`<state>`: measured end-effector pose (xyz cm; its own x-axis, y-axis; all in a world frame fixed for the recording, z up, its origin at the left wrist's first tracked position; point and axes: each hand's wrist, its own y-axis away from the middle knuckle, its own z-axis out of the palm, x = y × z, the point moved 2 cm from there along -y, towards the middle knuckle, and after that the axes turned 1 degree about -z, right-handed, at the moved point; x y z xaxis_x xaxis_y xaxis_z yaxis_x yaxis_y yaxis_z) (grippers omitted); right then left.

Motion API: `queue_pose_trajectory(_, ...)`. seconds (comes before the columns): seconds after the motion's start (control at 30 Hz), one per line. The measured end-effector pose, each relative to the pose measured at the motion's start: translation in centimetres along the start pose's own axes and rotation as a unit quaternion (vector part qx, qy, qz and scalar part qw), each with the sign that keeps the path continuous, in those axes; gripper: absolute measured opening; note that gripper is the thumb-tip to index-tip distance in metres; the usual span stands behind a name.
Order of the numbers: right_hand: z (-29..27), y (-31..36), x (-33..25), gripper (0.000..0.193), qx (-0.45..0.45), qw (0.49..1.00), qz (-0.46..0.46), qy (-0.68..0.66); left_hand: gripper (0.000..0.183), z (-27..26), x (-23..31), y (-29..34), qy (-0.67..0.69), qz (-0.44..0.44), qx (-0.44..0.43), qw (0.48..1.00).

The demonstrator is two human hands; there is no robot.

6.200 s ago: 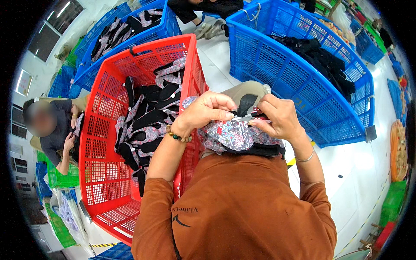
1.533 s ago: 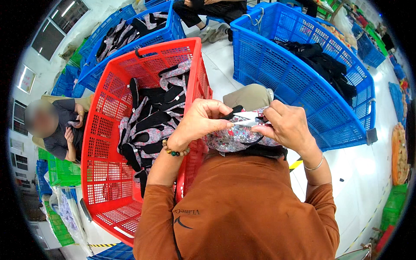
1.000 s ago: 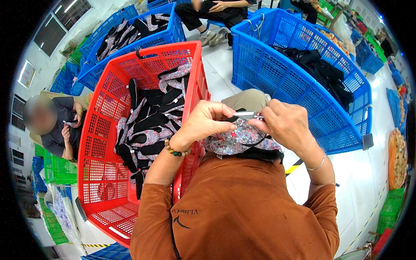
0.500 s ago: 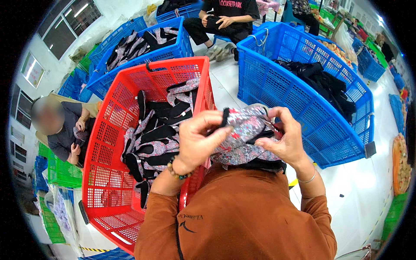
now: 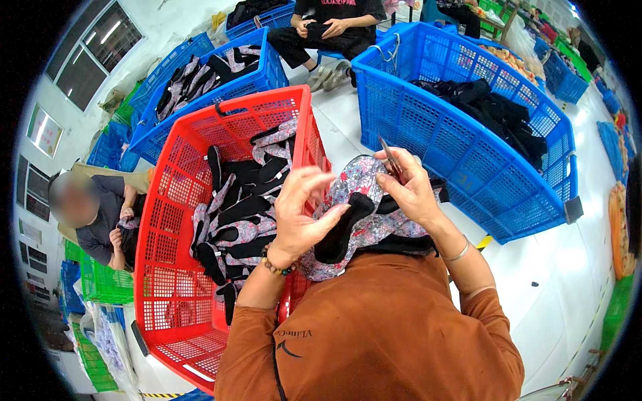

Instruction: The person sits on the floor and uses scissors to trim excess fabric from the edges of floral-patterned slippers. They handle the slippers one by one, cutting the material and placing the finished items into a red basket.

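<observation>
A floral slipper (image 5: 358, 179) in grey and red, with a fuzzy black lining, is held up in front of my chest. My right hand (image 5: 411, 190) pinches its edge between thumb and finger, with a pair of thread snips (image 5: 393, 160) also in that hand, blades pointing up. My left hand (image 5: 304, 210) is at the slipper's left side, fingers spread; its thumb points at the black lining, and whether it touches I cannot tell. More floral fabric and black lining lie on my lap below.
A red mesh crate (image 5: 164, 267) of similar slippers stands at my left. Blue crates are ahead, one with slippers (image 5: 194, 83), one with black pieces (image 5: 481, 110). A seated person (image 5: 100, 207) works at the left, another (image 5: 338, 30) ahead.
The slipper has turned, so its black lining now shows. My left hand has let go and spread its fingers. The snips now stick up from my right hand.
</observation>
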<state>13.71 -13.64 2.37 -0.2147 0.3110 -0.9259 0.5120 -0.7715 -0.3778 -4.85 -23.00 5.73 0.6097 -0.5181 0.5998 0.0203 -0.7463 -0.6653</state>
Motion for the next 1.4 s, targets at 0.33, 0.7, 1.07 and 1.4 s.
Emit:
queue_pose_trajectory(0.33,0.1,-0.2,2.1,0.031,0.022,0.999,0.006,0.041,0.034,2.6,-2.2,-0.7,0.074,-0.01,-0.056,0.996)
queue_pose_trajectory(0.7,2.3,1.8,-1.4,0.046,0.067,0.955,-0.104,0.27,0.025,3.9,-1.6,-0.6,-0.022,0.024,0.001,0.999)
queue_pose_trajectory(1.07,0.6,1.8,1.4,0.032,0.083,0.977,-0.001,0.195,0.022,3.4,-2.3,-2.7,-0.049,0.057,-0.158,0.985)
queue_pose_trajectory(1.4,0.0,1.1,2.0,0.021,-0.037,0.994,0.071,-0.077,0.013,3.6,-5.1,-4.7,0.279,-0.063,-0.351,0.892)
